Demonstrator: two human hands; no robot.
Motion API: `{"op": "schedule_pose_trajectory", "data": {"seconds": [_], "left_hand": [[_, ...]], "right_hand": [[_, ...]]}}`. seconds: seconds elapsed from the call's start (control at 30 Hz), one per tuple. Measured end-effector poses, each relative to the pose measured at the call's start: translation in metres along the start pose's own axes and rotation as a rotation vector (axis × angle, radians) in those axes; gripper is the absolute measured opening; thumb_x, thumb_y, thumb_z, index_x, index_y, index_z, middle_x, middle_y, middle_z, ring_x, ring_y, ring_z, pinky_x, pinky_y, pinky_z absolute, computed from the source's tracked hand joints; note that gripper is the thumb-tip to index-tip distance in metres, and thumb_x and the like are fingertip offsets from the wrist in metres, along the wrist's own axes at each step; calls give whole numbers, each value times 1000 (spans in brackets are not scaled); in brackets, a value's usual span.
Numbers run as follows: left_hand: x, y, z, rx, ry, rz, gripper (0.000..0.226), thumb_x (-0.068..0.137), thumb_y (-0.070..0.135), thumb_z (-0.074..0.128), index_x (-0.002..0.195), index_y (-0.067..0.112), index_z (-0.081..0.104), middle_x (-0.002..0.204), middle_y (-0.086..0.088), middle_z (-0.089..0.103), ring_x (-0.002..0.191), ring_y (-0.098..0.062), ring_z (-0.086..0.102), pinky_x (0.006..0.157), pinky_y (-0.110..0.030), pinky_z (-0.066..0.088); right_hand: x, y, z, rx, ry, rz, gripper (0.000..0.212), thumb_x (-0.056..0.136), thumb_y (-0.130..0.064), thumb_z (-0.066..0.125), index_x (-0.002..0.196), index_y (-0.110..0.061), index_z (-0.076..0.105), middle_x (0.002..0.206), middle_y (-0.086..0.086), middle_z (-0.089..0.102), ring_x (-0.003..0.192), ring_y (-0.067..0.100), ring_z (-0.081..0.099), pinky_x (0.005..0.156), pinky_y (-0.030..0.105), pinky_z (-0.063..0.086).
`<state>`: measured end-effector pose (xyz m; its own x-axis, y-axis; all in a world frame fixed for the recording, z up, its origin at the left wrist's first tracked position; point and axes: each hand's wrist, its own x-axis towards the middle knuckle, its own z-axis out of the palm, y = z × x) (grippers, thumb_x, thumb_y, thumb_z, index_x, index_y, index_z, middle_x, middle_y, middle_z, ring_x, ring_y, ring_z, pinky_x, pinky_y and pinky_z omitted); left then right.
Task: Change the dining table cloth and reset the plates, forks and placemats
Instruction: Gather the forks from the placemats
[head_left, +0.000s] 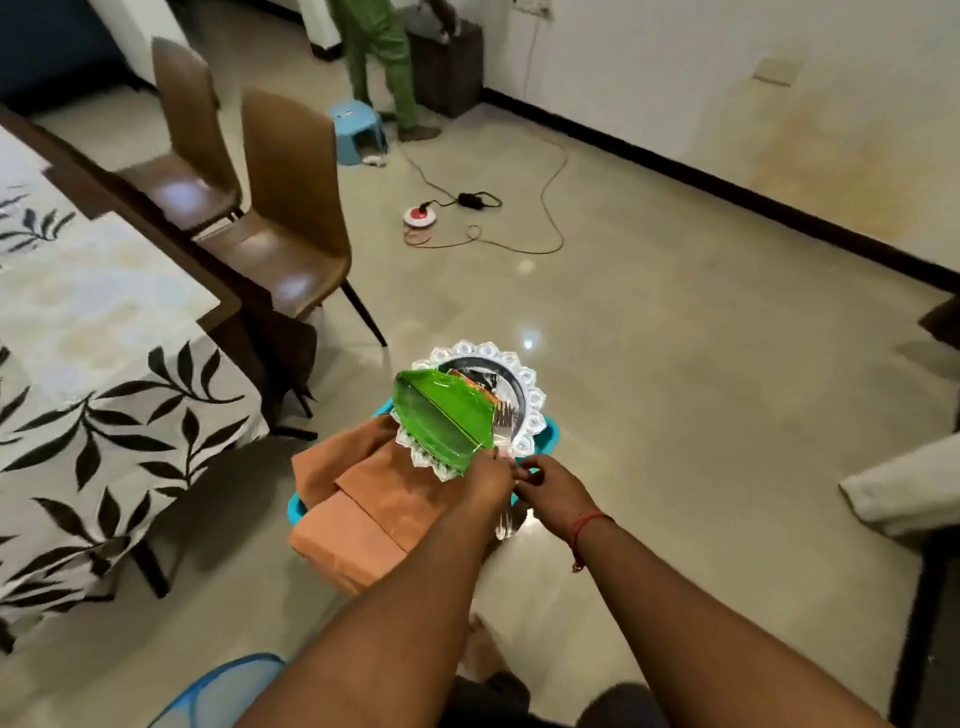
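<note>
Pinching the green leaf placemat (444, 415) at its near tip, the left hand (488, 480) lifts it off the plates (524, 395) — forks (501, 423) beneath; right hand (553, 486) curled (contents unclear). Table (104, 322) lies left.

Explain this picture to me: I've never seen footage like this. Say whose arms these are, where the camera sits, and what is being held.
There is one picture, from a camera worn on a person's head, looking down. The arms are that person's own. The left hand holds the green leaf-shaped placemats and forks above a stack of plates with a lacy white rim, on a teal stool beside folded orange cloth. The right hand is loosely curled next to it; what it grips is unclear. The dining table stands left, under a leaf-print tablecloth.
</note>
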<state>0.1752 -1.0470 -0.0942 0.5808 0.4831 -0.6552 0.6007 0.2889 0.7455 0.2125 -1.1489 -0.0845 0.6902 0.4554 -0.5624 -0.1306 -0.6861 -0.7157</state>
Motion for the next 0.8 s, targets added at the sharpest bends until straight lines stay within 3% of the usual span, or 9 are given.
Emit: {"op": "schedule_pose_trajectory", "data": {"seconds": [0.13,0.23,0.3,0.4,0.47,0.53,0.7,0.8], "left_hand": [[37,26,-14,-72,91,-45,14,99,7,44,93,11,56,83,-6,63,70,-17,60,49,-18,45],[78,52,-18,-166,142,-79,17,99,10,44,98,8,61,97,-20,67,86,-29,65,70,-30,49],[106,64,-19,-220,183,-104,19,100,12,44,96,11,62,97,-21,67,85,-28,63,74,-34,50],[142,73,-17,-296,233,-164,22,103,16,41,97,12,62,95,-17,67,83,-26,64,72,-31,53],[165,78,-9,-300,282,-225,23,103,20,40,107,10,60,108,-22,66,98,-30,64,90,-46,53],[181,82,0,-322,291,-282,24,102,20,38,109,11,60,115,-23,65,103,-31,63,97,-54,49],[226,106,28,-349,345,-394,23,95,12,46,114,6,58,115,-28,65,109,-40,64,86,-41,52],[240,108,39,-355,423,-469,34,96,14,48,125,-1,58,120,-24,65,111,-36,63,98,-48,51]], "right_hand": [[44,-38,-3,-108,-54,-41,25,90,-14,63,115,-16,58,98,8,69,92,27,67,85,35,52],[90,-70,-10,-180,-101,-81,22,89,-12,61,110,-18,58,84,1,65,79,21,63,73,27,50],[126,-88,-12,-220,-125,-115,21,86,-9,61,106,-17,58,80,-1,61,75,20,58,69,28,45],[171,-99,-13,-304,-187,-148,27,84,-5,61,109,-14,59,84,1,61,80,22,56,66,27,38],[202,-101,-20,-365,-258,-160,30,82,-3,62,110,-13,60,84,2,62,81,23,57,65,27,38],[225,-100,-27,-409,-312,-177,29,82,-4,62,109,-15,62,93,8,68,85,25,60,67,29,40],[289,-95,-43,-537,-404,-202,21,89,-10,54,106,-19,63,104,14,70,96,33,64,68,29,38],[308,-86,-38,-586,-467,-179,15,91,-12,55,105,-14,61,105,15,70,99,33,65,77,33,47]]}}
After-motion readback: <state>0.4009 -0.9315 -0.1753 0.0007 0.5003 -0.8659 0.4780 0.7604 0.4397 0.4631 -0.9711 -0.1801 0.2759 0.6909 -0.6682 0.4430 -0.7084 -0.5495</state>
